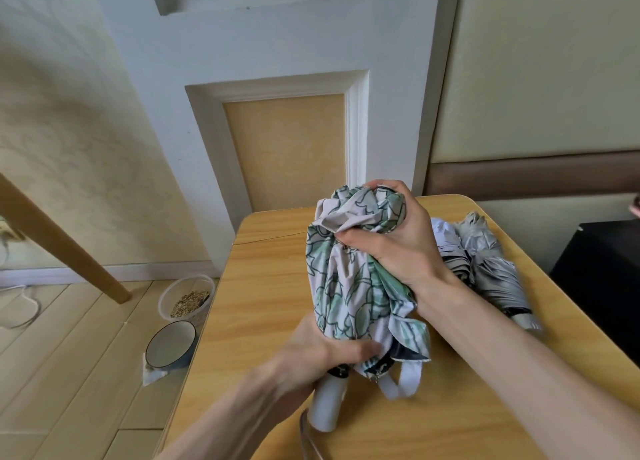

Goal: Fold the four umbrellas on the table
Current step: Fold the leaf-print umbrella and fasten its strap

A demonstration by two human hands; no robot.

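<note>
A collapsed umbrella with a white and green leaf print (pixel 346 286) stands tilted over the wooden table (pixel 263 286). My right hand (pixel 391 241) grips the bunched cloth near its top. My left hand (pixel 318 355) wraps around the lower end of the canopy, just above the white handle (pixel 327 407). A white closing strap (pixel 401 383) hangs loose from the bottom. Behind my right wrist lie a silver-grey umbrella (pixel 495 272) and a white one (pixel 445 237), both collapsed and partly hidden by my arm.
On the floor left of the table stand a clear tub of grain (pixel 187 300) and a blue-rimmed bowl (pixel 169 345). A slanted wooden leg (pixel 62 241) crosses the left side. A black box (pixel 602 272) sits past the table's right edge.
</note>
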